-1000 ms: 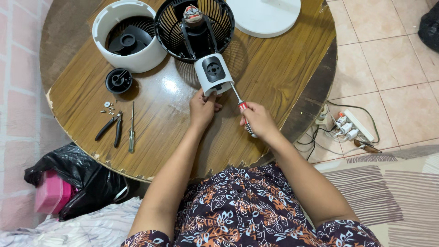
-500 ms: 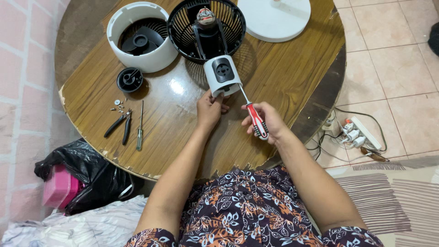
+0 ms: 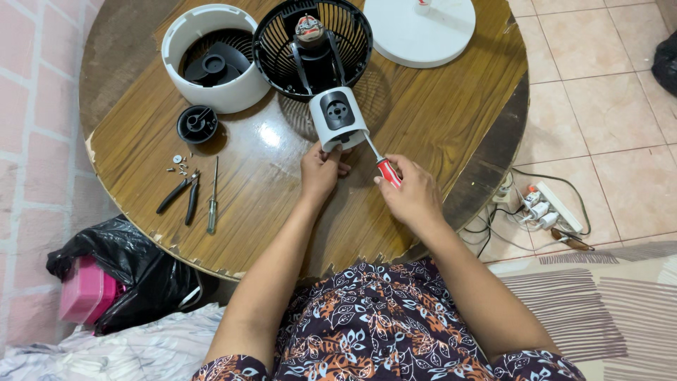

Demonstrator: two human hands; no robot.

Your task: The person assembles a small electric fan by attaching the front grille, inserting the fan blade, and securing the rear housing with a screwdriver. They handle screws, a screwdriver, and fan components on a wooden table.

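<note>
A dismantled fan lies on the round wooden table (image 3: 423,113): a black grille with the motor (image 3: 312,44) and a white neck housing (image 3: 338,118) pointing toward me. My left hand (image 3: 319,171) grips the lower edge of the white housing. My right hand (image 3: 411,192) is closed on a red-handled screwdriver (image 3: 384,169), whose shaft tip meets the housing's lower right corner.
A white round fan shell (image 3: 211,56), a black knob cap (image 3: 197,124), several small screws (image 3: 178,164), black pliers (image 3: 180,195) and a thin screwdriver (image 3: 212,200) lie to the left. A white disc base (image 3: 423,32) sits at the back. A power strip (image 3: 546,204) is on the floor, right.
My right hand has shifted its grip up the screwdriver handle, covering more of it. The tip stays at the housing. The camera view has moved slightly.
</note>
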